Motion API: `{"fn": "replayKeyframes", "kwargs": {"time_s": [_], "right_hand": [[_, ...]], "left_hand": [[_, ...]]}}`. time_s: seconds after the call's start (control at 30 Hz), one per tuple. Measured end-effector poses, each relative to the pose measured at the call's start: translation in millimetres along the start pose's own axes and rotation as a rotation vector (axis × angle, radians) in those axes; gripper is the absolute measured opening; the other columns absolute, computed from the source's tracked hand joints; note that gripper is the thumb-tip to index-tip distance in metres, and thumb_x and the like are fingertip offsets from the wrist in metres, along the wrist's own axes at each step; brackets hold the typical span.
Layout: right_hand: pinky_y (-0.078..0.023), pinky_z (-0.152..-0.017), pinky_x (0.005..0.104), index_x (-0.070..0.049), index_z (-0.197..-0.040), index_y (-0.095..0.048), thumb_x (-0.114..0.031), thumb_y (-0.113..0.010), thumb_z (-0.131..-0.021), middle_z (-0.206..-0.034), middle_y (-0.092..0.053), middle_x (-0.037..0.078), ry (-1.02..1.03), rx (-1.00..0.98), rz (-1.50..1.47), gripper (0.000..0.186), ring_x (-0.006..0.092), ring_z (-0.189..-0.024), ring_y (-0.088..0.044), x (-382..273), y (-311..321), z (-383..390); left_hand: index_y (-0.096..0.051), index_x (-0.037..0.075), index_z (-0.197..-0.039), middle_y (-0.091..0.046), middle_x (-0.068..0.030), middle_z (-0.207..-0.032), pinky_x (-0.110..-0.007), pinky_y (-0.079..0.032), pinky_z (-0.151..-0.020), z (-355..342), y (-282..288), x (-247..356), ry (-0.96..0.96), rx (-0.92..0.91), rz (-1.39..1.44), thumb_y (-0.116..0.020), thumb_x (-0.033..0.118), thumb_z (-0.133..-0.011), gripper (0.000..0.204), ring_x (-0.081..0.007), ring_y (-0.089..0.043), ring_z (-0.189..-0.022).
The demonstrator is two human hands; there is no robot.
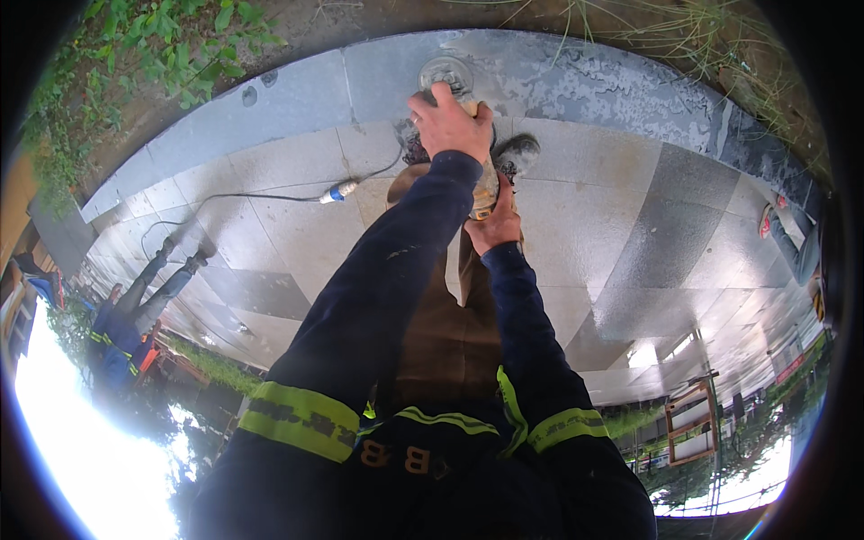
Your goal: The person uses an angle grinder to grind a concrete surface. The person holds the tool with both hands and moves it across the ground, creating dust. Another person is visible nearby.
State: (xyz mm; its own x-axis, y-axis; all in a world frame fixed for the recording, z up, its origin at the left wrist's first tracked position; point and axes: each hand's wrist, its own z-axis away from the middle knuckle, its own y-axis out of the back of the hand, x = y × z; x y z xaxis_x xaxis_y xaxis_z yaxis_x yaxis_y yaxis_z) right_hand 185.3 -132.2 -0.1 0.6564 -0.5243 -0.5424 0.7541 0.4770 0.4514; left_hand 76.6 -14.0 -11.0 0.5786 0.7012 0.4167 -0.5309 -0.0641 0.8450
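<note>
Both my hands are on an angle grinder (484, 196). Its round disc (446, 74) rests on or just over the grey stone edging (310, 90) along the far side of the paving; I cannot tell if it touches. My left hand (450, 124) is closed over the front of the tool, just behind the disc. Nearer to me, my right hand (497, 222) wraps round the rear of its body. My forearms and sleeves hide part of the tool. Wet, patchy grey residue (576, 85) marks the stone right of the disc.
A dark cable (261, 195) with a blue and white plug connector (339, 191) trails left over the paving (576, 216). One person (135, 324) stands at left; another person's legs (792, 238) show at right. Leafy plants (180, 45) and grass (702, 45) border the stone.
</note>
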Motion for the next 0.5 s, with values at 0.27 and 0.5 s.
{"fn": "replayKeyframes", "kwargs": {"time_s": [0.27,0.5], "right_hand": [[-0.053,-0.083,0.0494,-0.023,-0.145,-0.028,-0.005,-0.063,-0.072,-0.104,-0.068,0.023,0.051,0.009,-0.035,0.083,0.0454,-0.097,-0.064,-6,1,-10],[-0.053,-0.082,0.0494,-0.022,-0.144,-0.028,-0.006,-0.063,-0.072,-0.104,-0.067,0.022,-0.003,0.06,-0.088,0.082,0.0447,-0.097,-0.064,-2,5,-12]], "left_hand": [[-0.044,0.002,-0.107,-0.041,-0.0277,-0.115,-0.054,-0.05,-0.083,-11,2,3,0.012,0.028,-0.003,-0.077,0.024,-0.074,0.052,-0.0518,-0.05,-0.104],[-0.044,0.003,-0.115,-0.041,-0.0279,-0.118,-0.054,-0.048,-0.085,-10,-8,10,-0.044,-0.03,0.004,-0.078,0.028,-0.071,0.061,-0.0519,-0.052,-0.102]]}}
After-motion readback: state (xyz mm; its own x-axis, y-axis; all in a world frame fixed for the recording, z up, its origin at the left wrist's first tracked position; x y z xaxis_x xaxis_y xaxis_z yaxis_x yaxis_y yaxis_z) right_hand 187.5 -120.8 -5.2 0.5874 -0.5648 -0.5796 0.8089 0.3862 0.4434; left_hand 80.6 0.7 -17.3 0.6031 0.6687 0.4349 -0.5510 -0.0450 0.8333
